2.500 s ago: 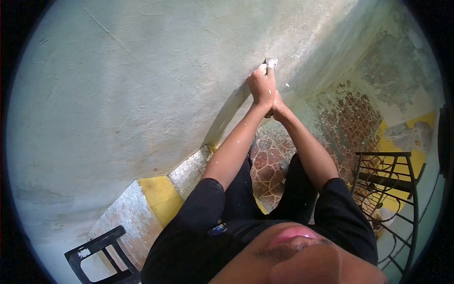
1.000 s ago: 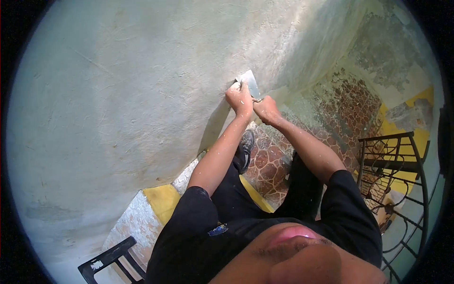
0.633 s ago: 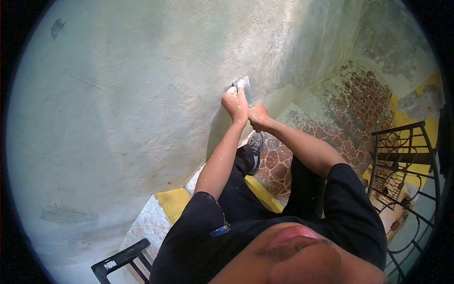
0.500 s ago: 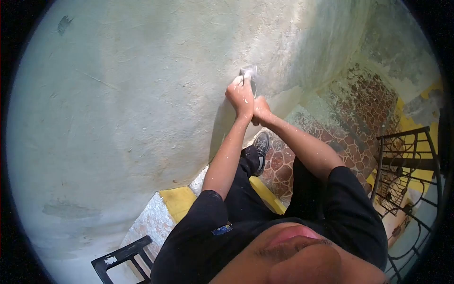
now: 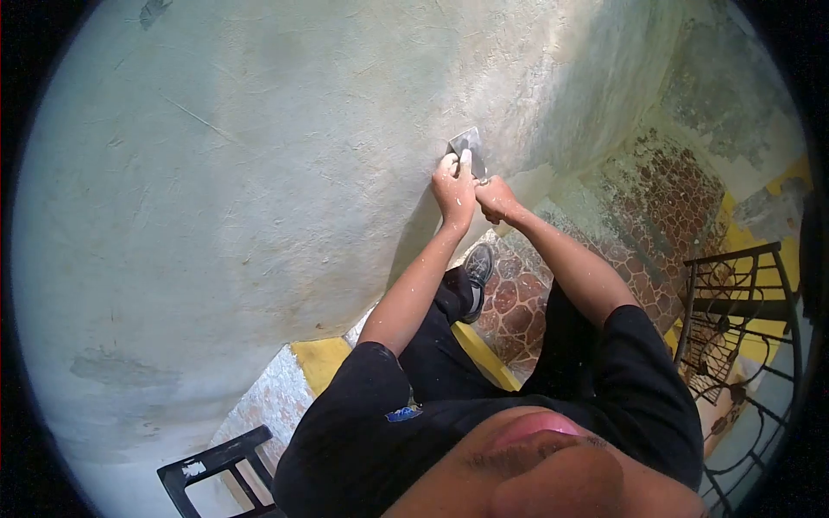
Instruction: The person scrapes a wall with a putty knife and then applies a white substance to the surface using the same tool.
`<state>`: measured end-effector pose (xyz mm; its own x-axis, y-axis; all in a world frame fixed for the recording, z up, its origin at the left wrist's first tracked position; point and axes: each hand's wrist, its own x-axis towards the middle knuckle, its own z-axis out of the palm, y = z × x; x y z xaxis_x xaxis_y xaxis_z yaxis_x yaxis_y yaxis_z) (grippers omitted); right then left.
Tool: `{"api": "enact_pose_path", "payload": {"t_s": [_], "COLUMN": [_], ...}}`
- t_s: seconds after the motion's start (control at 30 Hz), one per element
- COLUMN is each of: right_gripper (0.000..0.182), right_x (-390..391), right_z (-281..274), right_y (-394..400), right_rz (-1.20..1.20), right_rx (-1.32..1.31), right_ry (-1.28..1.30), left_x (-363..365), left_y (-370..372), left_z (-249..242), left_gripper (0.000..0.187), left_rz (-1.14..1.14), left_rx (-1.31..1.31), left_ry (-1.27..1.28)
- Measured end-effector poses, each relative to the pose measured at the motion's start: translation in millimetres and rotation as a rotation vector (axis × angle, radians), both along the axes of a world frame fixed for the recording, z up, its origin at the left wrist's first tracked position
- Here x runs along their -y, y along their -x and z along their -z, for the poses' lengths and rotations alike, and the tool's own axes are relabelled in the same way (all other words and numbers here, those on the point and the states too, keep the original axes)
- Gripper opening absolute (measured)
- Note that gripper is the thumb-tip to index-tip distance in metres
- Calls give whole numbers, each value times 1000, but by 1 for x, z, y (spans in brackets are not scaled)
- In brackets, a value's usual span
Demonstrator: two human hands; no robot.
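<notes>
A metal putty knife (image 5: 467, 141) rests with its wide, pale blade against the rough plastered wall (image 5: 285, 190). My left hand (image 5: 454, 188) is closed around the blade area, its whitened thumb lying along the metal. Just to the right, my right hand (image 5: 497, 200) is wrapped around the handle end, which its fingers mostly hide. White specks dot both hands and forearms. The blade's contact with the wall is partly covered by my left fingers.
Black metal railing (image 5: 743, 302) stands at the right. Below the hands are reddish stone-patterned tiles (image 5: 518, 302) and a yellow-edged step (image 5: 319, 367). A black metal frame (image 5: 216, 466) is at lower left. My shoe (image 5: 477, 266) is by the wall's foot.
Both hands have shifted slightly right and down in view with the putty knife. They have drawn a little apart, and more of the blade shows.
</notes>
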<state>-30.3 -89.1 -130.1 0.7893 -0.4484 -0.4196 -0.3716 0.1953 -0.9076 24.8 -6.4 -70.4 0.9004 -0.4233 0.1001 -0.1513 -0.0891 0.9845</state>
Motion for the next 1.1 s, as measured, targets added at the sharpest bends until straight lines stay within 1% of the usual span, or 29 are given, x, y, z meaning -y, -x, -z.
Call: {"api": "enact_pose_path", "payload": {"t_s": [0.07, 0.1, 0.13, 0.17, 0.2, 0.23, 0.27, 0.33, 0.4, 0.47, 0.5, 0.67, 0.87, 0.93, 0.97, 1.0, 1.03, 1.07, 1.1], "right_gripper": [40, 40, 38, 36, 36, 30, 32, 34, 37, 42, 44, 44, 46, 46, 44, 42, 37, 37, 37], "right_x": [-3, -2, -1, -2, -2, 0, 1, -3, -4, -7, -6, -7, -8, -10, -14, -17, -18, -17, -17], "right_z": [5, 14, 23, 20, 16, 13, 6, -5, -4, -3, -4, -19, -16, -20, -23, -25, -18, -17, -15], "right_y": [4, 4, 5, 7, 10, 15, 19, 28, 31, 31, 31, 33, 26, 25, 24, 24, 21, 20, 19], "right_rz": [-15, -8, 4, 14, 14, -34, -82, -67, -46, -11, -19, -7, -32, -21, -9, 0, 8, 6, -9], "right_rx": [-36, -31, -27, -24, -20, -108, -198, -184, -172, -154, -177, -190, -224, -225, -232, -239, -216, -217, -199], "right_ry": [97, 95, 149, 204, 203, 220, 240, 289, 340, 503, 457, 464, 411, 393, 294, 195, 158, 154, 96], "left_x": [-4, -4, -5, -4, -4, -5, -6, -6, -6, -6, -6, -8, -5, -5, -5, -7, -8, -8, -9], "left_y": [0, -4, -7, -7, -6, -6, -5, -3, -1, 1, 2, 1, 2, 2, 0, -2, -3, -3, -4], "left_z": [5, 12, 19, 20, 21, 22, 21, 20, 17, 14, 12, 7, 3, 4, 5, 7, 8, 9, 9], "left_gripper": [27, 27, 27, 27, 27, 28, 28, 30, 31, 32, 32, 32, 33, 34, 34, 35, 37, 37, 38], "left_rz": [33, 40, 45, 47, 45, 42, 41, 38, 41, 43, 33, 0, -27, -38, -37, -40, -42, -44, -57], "left_rx": [2, -66, -135, -130, -174, -219, -217, -230, -261, -295, -293, -303, -218, -132, -135, -80, -22, -24, 34], "left_ry": [13, 23, 33, 32, 43, 55, 58, 26, 58, 86, 83, 111, 54, 38, 39, 13, -15, -19, -56]}}
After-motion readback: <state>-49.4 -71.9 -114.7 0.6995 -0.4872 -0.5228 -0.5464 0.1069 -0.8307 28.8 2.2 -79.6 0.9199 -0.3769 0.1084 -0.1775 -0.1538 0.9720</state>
